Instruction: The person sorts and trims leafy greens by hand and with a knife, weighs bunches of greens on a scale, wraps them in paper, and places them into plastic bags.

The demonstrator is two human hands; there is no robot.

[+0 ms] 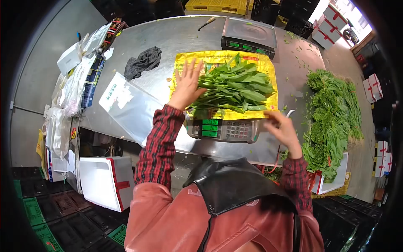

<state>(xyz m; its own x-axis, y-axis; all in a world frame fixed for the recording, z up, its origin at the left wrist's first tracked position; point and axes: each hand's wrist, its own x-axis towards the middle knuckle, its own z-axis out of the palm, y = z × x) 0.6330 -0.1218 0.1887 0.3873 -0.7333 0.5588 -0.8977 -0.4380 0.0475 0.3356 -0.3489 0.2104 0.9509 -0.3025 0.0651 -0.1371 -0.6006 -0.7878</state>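
"Nearest first: where is the right hand point(284, 129)?"

"At the three o'clock end of the near electronic scale point(241, 132), fingers parted and loosely bent, gripping nothing that shows. Whether they touch the yellow printed sheet point(268, 110) is hard to tell."

"And the leafy greens point(241, 86)?"

"On that sheet, over the scale, at ten to eleven o'clock from the right fingers. Their long axis runs nine to three, stems toward nine."

"Which hand is nearer?"

"The left hand point(184, 86), spread wide, thumb over the stem end; the greens lie at its three o'clock."

"The count?"

"Two hands, one pile, one sheet. One heap of curly-leaved greens point(327, 122) at the right hand's three. From the left hand: one clear plastic bag point(140, 113) at eight, one dark gray cloth point(142, 63) at ten, one far electronic scale point(249, 33) near two, making two scales, and one wooden-handled tool point(205, 24) past twelve."
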